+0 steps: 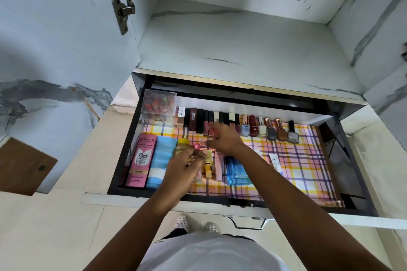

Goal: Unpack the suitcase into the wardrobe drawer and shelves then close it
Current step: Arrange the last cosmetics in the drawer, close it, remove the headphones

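In the open drawer (352, 160), the left hand (185, 167) pinches a small pink-capped tube (196, 146) beside the yellow bottle (183, 146). The right hand (222, 138), fingers curled, pinches a lip gloss (211, 131) in the far row; set it upright, touching its neighbours.

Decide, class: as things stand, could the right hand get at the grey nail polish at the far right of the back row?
Probably yes. The right hand hovers over the open drawer near the lipsticks, and only bare checked liner lies between it and the grey polish. Nothing covers that bottle from above.
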